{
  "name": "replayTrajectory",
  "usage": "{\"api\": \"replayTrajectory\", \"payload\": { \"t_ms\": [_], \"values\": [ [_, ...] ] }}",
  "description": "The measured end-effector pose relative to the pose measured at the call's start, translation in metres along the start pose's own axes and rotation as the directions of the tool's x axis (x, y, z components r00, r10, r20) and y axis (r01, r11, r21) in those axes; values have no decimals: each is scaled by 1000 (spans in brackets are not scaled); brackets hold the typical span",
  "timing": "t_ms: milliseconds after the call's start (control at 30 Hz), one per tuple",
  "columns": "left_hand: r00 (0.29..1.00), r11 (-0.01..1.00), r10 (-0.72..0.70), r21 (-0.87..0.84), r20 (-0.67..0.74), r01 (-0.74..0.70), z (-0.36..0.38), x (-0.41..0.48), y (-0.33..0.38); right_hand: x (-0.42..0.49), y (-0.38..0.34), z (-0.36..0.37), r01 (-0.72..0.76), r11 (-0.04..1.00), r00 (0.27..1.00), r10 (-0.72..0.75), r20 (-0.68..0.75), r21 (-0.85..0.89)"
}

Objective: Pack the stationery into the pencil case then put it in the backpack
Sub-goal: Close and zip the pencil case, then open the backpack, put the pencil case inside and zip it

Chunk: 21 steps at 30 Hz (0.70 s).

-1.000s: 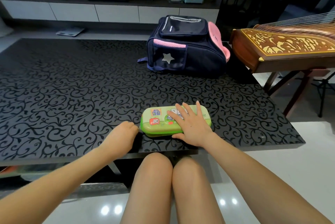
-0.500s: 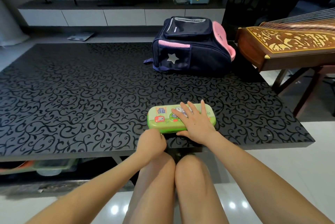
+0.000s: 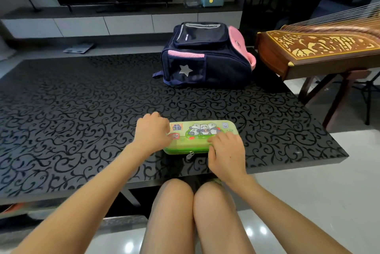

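A green pencil case (image 3: 202, 132) with a panda picture lies closed on the black patterned table (image 3: 82, 109) near its front edge. Its zip pull (image 3: 190, 154) hangs at the front side. My left hand (image 3: 152, 133) grips the case's left end, fingers curled over it. My right hand (image 3: 226, 155) holds the right front part, fingers bent onto the lid. A navy and pink backpack (image 3: 205, 56) with a silver star stands at the table's far side, its zips closed. No loose stationery shows on the table.
A brown stringed instrument (image 3: 318, 50) on a stand sits right of the table, close to the backpack. A low TV cabinet (image 3: 123, 23) runs along the back wall. My knees (image 3: 193, 212) are under the table's front edge.
My left hand has moved from the case's front edge up to its left end. My right hand has drawn back from lying flat on the lid to its right front part.
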<state>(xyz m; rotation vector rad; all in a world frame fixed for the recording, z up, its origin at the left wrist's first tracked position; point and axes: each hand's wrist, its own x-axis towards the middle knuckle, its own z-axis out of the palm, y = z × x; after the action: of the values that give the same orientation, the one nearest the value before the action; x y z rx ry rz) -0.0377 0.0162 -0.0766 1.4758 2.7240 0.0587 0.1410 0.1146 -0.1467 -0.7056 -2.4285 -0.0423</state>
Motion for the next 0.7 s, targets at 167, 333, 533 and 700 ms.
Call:
{"api": "replayTrajectory", "payload": {
  "t_ms": [167,333,533,700],
  "values": [
    [884,941,245,120,398,-315,9,34,7,2,-34,13,-312,950,897,299,326,-13],
    [875,944,273,61,401,-323,25,43,21,12,-58,26,-470,880,783,451,428,-68],
    [898,943,296,52,326,-329,29,38,5,0,-27,15,-316,938,860,346,376,-140],
    [890,932,326,50,320,-359,31,39,-2,-12,53,-4,-352,898,854,423,301,-262]
  ]
}}
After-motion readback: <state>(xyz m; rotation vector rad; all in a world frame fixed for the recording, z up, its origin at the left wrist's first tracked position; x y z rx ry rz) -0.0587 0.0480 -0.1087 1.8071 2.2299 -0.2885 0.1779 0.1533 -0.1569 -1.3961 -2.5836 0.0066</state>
